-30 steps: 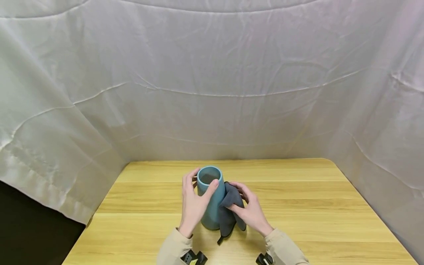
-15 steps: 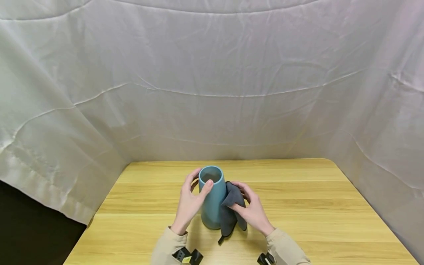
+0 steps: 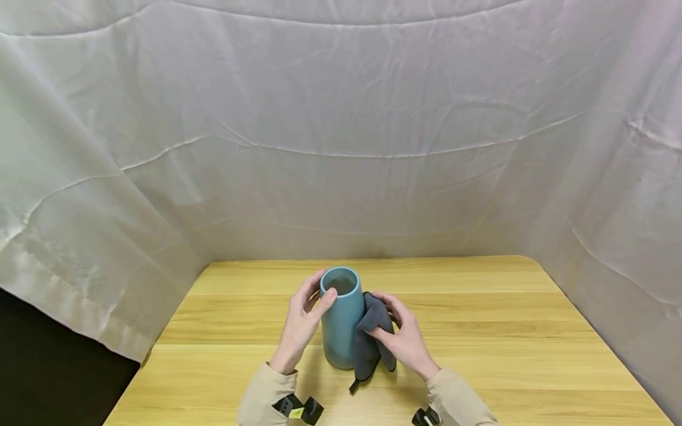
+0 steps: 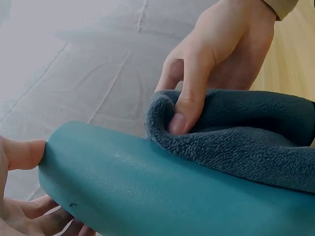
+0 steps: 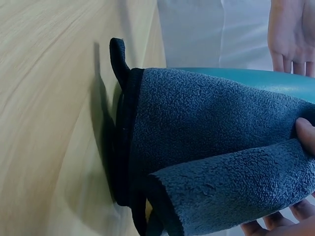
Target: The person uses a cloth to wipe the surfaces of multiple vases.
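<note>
Leftmost, the left hand (image 3: 301, 324) is slanting inward, gripping high on the blue vase (image 3: 338, 331), which is standing upright on the table (image 3: 506, 349); a gray cloth (image 3: 366, 354) is touching its right side, pinched by the inward-angled right hand (image 3: 405, 340).

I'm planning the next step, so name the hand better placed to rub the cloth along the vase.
Right, most likely: the right hand pinches the dark cloth, which lies against the blue vase. The left hand holds the vase near its top, so it seems better suited to steadying.
</note>
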